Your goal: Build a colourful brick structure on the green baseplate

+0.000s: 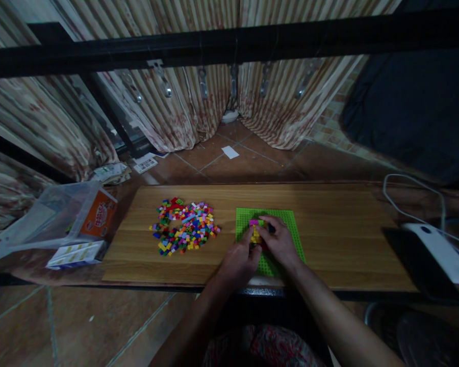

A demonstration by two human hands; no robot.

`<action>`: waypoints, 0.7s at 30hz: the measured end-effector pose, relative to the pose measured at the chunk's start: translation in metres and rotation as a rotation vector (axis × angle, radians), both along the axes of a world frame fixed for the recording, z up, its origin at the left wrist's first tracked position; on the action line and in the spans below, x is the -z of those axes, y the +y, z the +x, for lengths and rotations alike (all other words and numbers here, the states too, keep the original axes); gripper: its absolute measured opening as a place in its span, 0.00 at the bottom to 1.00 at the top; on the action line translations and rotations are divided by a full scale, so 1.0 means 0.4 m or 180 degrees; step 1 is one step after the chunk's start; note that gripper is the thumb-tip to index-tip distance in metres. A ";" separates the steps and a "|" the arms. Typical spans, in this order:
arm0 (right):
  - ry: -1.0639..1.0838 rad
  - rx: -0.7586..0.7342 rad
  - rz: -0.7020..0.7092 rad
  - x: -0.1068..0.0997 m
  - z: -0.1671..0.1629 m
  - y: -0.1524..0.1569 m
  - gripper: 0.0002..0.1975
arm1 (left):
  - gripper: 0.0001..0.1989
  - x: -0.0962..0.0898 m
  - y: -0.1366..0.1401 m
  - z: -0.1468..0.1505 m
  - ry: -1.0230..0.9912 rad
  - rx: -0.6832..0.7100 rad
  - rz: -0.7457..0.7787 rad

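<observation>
A green studded baseplate (296, 234) lies on the wooden board, right of its middle. Over it both my hands meet around a small cluster of toy building bricks (255, 235), with magenta at the top and yellow below. My left hand (240, 261) is closed, its thumb and finger against the cluster's left and near side. From the right, my right hand (281, 243) grips the cluster with bent fingers. A dark brick (271, 228) shows by the right fingers. My fingers hide the cluster's lower part, and I cannot tell whether it is fixed to the plate.
A pile of loose coloured bricks (191, 227) is spread on the wooden board (340, 234), left of the baseplate. A clear plastic bin (57, 209) and a small box (76, 255) stand at the left. A white device (439, 250) with a cable lies at the right end.
</observation>
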State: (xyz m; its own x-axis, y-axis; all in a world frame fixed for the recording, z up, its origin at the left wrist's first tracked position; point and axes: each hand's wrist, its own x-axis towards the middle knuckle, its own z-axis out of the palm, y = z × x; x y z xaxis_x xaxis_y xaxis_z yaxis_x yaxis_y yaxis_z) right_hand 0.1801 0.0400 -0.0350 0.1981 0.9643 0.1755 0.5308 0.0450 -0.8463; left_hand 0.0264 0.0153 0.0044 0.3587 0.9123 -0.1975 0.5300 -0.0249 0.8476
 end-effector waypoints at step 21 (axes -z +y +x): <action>-0.0549 0.0030 0.0607 -0.057 -0.001 -0.050 0.23 | 0.20 -0.025 -0.116 -0.113 -0.3002 -0.1443 -0.1641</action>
State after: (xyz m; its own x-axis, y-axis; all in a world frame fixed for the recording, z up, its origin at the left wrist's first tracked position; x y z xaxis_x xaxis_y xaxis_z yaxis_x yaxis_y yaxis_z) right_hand 0.1798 0.0201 -0.0121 0.1583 0.9088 0.3860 0.6677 0.1895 -0.7199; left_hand -0.0188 -0.0311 0.0146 0.2229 0.8839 -0.4111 -0.4435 0.4675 0.7647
